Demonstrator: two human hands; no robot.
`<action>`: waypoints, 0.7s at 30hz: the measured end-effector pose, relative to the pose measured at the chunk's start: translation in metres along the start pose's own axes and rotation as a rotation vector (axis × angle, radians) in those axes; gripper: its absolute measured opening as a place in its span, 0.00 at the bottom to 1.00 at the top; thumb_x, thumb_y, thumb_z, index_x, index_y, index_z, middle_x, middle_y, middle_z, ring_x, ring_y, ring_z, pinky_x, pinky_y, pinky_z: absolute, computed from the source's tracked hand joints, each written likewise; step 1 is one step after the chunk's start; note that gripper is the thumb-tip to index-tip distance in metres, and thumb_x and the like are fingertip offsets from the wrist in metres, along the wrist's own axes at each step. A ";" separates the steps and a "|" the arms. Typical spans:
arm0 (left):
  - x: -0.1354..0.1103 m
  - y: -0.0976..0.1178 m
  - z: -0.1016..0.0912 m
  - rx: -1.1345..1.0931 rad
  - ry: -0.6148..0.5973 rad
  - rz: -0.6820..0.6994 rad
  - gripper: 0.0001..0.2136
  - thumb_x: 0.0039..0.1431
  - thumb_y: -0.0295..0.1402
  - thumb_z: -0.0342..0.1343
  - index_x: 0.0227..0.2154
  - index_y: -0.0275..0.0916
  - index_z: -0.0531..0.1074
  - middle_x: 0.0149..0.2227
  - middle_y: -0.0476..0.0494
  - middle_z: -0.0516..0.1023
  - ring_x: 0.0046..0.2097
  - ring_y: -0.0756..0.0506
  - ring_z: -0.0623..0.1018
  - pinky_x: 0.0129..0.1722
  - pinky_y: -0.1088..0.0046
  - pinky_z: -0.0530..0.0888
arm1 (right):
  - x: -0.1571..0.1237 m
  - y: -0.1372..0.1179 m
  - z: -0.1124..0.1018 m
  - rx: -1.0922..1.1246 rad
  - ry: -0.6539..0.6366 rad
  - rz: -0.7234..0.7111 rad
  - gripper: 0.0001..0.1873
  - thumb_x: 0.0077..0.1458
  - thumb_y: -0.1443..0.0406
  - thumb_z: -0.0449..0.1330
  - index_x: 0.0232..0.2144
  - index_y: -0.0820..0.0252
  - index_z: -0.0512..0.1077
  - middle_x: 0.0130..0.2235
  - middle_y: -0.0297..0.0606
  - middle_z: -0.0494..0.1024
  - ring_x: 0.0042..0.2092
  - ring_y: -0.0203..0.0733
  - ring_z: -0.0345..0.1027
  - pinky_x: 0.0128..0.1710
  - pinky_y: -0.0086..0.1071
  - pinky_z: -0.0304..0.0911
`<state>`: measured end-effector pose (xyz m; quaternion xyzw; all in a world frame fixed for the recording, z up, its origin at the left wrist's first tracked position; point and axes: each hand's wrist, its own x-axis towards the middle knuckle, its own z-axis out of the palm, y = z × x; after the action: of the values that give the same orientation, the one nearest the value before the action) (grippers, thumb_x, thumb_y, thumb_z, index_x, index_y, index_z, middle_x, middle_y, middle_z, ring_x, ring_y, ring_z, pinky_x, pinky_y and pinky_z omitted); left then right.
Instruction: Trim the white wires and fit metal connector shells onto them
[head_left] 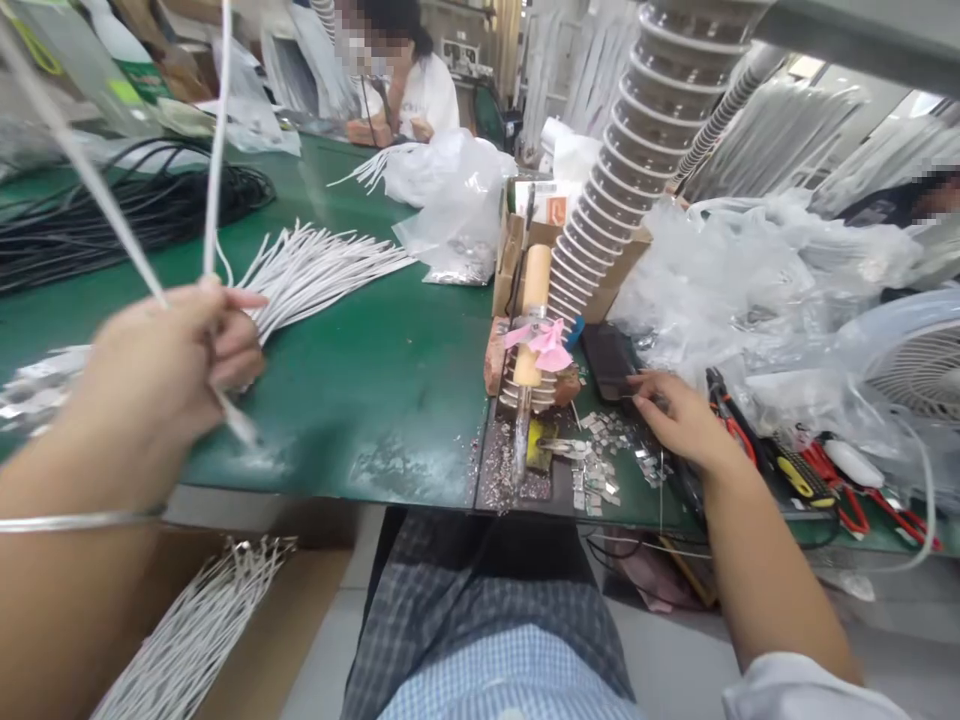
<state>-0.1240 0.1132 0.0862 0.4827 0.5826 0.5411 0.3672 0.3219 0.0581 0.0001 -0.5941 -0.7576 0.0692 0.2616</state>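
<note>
My left hand [176, 350] is closed around a white cable [215, 150]. Lengths of it rise above the fist, and a blurred end pokes out below. Beyond that hand lies a bundle of white cables [322, 275] on the green table. My right hand [682, 420] is closed in a pinch beside a dark flat object [607, 365]. A thin silvery wire [661, 490] hangs from beneath its fingers. Small metal pieces [598, 470] lie scattered left of it. Between my hands a soldering iron [536, 280] with a wooden handle stands tip down, a pink ribbon [544, 345] tied on.
A ribbed clear hose [619, 160] slants over the iron. Pliers [731, 415], a yellow-black cutter [802, 480] and a fan [919, 360] are on the right. Black cables [135, 205] lie left. Below, a cardboard box [277, 620] holds white cables. Another person [427, 95] sits opposite.
</note>
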 end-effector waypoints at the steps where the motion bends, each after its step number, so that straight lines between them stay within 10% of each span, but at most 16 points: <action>1: -0.006 -0.002 0.009 -0.136 -0.028 -0.031 0.18 0.69 0.24 0.34 0.24 0.33 0.62 0.10 0.60 0.52 0.11 0.58 0.53 0.19 0.83 0.49 | 0.001 0.000 0.001 -0.001 -0.005 -0.008 0.06 0.55 0.63 0.52 0.26 0.55 0.64 0.44 0.47 0.79 0.54 0.54 0.69 0.52 0.50 0.63; 12: -0.029 -0.004 0.023 -0.622 -0.133 -0.118 0.24 0.73 0.31 0.30 0.21 0.37 0.61 0.10 0.58 0.53 0.13 0.56 0.44 0.16 0.77 0.43 | -0.001 0.001 0.003 0.036 -0.032 -0.032 0.07 0.56 0.61 0.53 0.27 0.55 0.65 0.44 0.47 0.80 0.56 0.55 0.67 0.53 0.53 0.62; 21: -0.129 -0.040 0.035 -0.822 -0.278 -0.270 0.18 0.68 0.25 0.37 0.28 0.38 0.71 0.13 0.59 0.48 0.14 0.55 0.43 0.15 0.77 0.46 | -0.020 -0.032 -0.038 0.265 0.073 0.069 0.11 0.57 0.55 0.59 0.28 0.52 0.68 0.40 0.46 0.79 0.43 0.49 0.74 0.43 0.45 0.68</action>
<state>-0.0631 0.0010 0.0296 0.2848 0.3221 0.6048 0.6704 0.3156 0.0222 0.0396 -0.5822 -0.7110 0.1559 0.3624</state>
